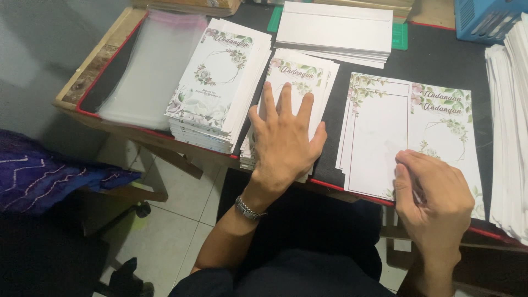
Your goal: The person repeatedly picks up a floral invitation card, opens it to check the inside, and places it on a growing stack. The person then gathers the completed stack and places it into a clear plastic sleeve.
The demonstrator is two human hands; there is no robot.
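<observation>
Glossy floral cards (286, 82), perhaps rectangular

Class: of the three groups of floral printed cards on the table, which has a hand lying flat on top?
The middle stack of folded cards: the left hand lies flat on it.

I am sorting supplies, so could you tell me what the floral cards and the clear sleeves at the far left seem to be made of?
Floral cards: apparently matte printed card stock; crisp edges, stacks lie flat. Clear sleeves: probably thin glossy plastic film; see-through, with soft reflections.
</observation>
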